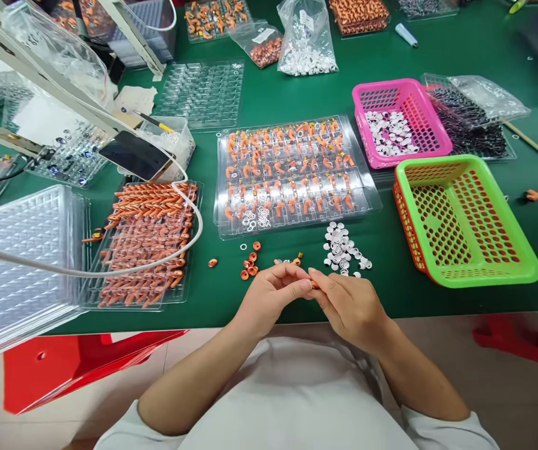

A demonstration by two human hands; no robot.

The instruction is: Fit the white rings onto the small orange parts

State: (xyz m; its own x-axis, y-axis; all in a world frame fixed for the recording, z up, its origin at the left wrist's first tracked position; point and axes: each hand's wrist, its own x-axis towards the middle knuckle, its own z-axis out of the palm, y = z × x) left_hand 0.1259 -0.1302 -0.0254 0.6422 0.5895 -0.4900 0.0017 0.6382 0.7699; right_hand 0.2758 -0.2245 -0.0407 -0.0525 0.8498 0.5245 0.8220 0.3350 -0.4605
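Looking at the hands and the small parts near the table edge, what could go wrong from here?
1. Both hands, left hand and right hand, pinch one tiny orange part near the table edge; if it slips, it may fall.
2. The loose white rings and orange rings lie unconfined close by; a hand could scatter them.

free: bare green table [292, 94] mid-back | blocked: green basket [465, 219] right; parts tray [292, 175] ahead

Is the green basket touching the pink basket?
Apart. The head view shows a strip of green table between the green basket and the pink basket.
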